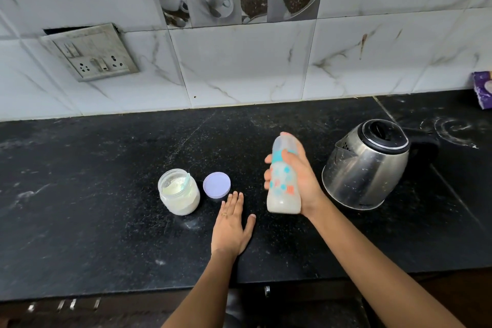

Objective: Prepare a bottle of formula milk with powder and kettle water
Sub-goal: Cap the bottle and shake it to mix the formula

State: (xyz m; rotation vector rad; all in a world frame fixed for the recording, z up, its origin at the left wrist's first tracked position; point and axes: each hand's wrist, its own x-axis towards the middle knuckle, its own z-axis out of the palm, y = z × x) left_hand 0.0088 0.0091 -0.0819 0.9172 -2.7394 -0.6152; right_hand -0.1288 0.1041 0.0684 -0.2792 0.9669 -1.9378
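My right hand (300,181) grips a capped baby bottle (282,189) with teal and orange marks, held above the black counter (106,181); milky white liquid fills its lower part and it looks motion-blurred. My left hand (232,224) lies flat and open on the counter, holding nothing. Just left of it stand an open clear jar of white powder (179,192), with a pale scoop inside, and the jar's lilac lid (216,185) lying flat. A steel kettle (366,165) with a black lid stands right of the bottle.
A tiled wall with a socket plate (91,53) rises behind the counter. A purple packet (483,89) sits at the far right edge. White powder smears mark the counter right of the kettle. The counter's front edge runs below my forearms.
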